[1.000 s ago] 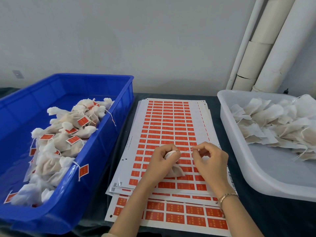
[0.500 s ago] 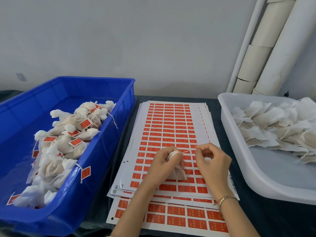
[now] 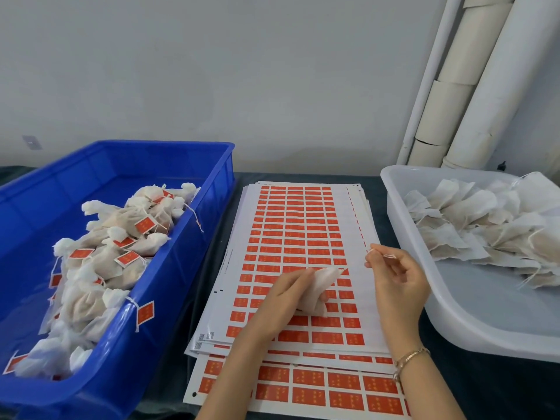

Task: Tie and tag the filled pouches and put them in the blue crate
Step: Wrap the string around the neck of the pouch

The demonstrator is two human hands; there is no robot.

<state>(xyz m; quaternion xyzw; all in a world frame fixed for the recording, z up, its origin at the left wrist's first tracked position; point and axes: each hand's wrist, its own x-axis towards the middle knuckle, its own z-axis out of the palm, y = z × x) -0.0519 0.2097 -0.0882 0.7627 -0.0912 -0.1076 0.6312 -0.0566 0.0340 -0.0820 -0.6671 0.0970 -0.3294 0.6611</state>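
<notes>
**Pouch being cinched over the tag sheets**

The left hand [image 3: 285, 294] is gripping the filled pouch [image 3: 321, 286] near its gathered neck, with the fingers curled round the soft white fabric. Just beside it, the right hand [image 3: 397, 280] is pinching the thin drawstring [image 3: 389, 256] between thumb and fingertip. The pouch is looking light, limp and easily crushed, so the neck rather than the belly is looking like the safe place to hold. Under both hands, red tag sheets [image 3: 297, 225] are lying on the desk [image 3: 515, 386]. Left of the left hand, the blue crate [image 3: 197, 253] is holding tagged pouches [image 3: 115, 262]. Right of the right hand, a white tray [image 3: 472, 298] is holding untied ones [image 3: 485, 225].
</notes>
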